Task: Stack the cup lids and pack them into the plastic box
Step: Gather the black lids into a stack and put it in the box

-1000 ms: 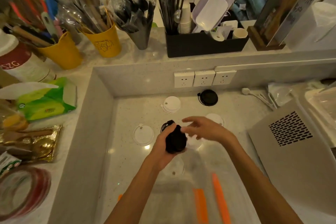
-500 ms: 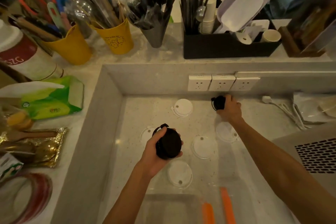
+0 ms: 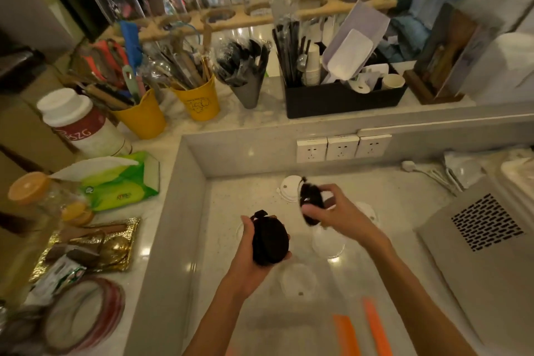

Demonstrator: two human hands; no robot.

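Left hand (image 3: 254, 243) clamps the black lid stack (image 3: 270, 243); right hand (image 3: 332, 211), fingers pinched on a tilted black lid (image 3: 310, 201), hovers above the tabletop (image 3: 231, 202). Off-centre landing could topple the stack.

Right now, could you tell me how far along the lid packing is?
Partly done: the left hand holds a black stack, and the right hand brings another black lid. White lids still lie loose, and the box looks empty.
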